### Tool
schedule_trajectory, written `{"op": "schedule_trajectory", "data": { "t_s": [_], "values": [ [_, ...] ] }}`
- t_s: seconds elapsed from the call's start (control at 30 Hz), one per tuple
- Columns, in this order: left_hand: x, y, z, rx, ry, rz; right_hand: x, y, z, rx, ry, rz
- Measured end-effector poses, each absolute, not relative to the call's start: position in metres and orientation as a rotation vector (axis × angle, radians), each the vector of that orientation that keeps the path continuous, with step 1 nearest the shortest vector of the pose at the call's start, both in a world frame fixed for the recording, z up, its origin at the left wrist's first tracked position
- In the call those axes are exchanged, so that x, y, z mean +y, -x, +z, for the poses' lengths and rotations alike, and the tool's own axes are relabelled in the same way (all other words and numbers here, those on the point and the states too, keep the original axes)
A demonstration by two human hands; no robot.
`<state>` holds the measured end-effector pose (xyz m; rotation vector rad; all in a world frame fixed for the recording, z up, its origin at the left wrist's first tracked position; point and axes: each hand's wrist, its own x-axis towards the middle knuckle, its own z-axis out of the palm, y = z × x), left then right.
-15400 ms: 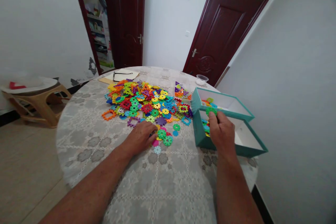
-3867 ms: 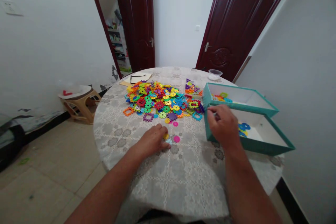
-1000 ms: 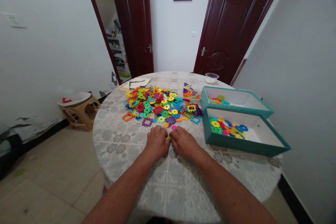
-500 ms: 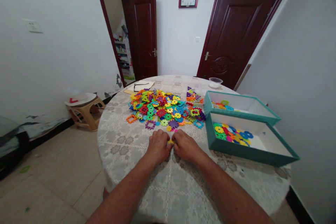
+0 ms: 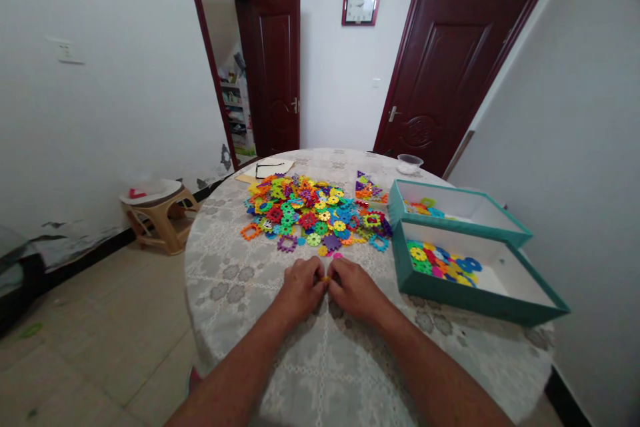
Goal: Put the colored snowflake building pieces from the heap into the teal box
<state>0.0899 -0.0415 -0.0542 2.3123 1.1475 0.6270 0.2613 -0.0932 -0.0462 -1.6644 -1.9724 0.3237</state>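
Observation:
My left hand (image 5: 303, 285) and my right hand (image 5: 350, 285) meet over the near middle of the table, both closed. Between their fingertips is a small yellow plastic piece (image 5: 325, 279), mostly covered by the fingers, so its shape is hidden. Just beyond the hands spreads a heap of colourful notched plastic building pieces (image 5: 307, 219), round, square and gear-like. A pink piece (image 5: 337, 256) and a yellow round piece (image 5: 323, 251) lie flat at the heap's near edge, closest to my fingers.
Two teal boxes (image 5: 480, 307) with white insides stand on the right, holding plastic pieces. Glasses (image 5: 270, 167) lie on paper at the back left, and a clear bowl (image 5: 410, 163) sits at the back right. A patterned cloth (image 5: 225, 333) covers the round table. Left stands a tan stool (image 5: 163, 223).
The view has tilted slightly upward. My hands stay together, and my fingers have closed in further around the yellow piece, so less of it shows.

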Motion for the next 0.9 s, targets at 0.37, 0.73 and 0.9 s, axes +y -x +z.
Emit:
{"op": "schedule_trajectory", "data": {
  "t_s": [0.37,0.73,0.9],
  "values": [
    [-0.041,-0.094,-0.047,1.146,-2.218,0.771,-0.124,-0.345,0.026,-1.178,1.637,-0.800],
    [0.010,-0.123,0.015,0.835,-2.659,0.900,-0.096,-0.250,-0.033,-2.083,1.757,0.056],
    [0.045,-0.189,0.036,0.732,-2.844,0.730,-0.071,-0.251,-0.061,-1.970,1.798,0.171]
  ]
}}
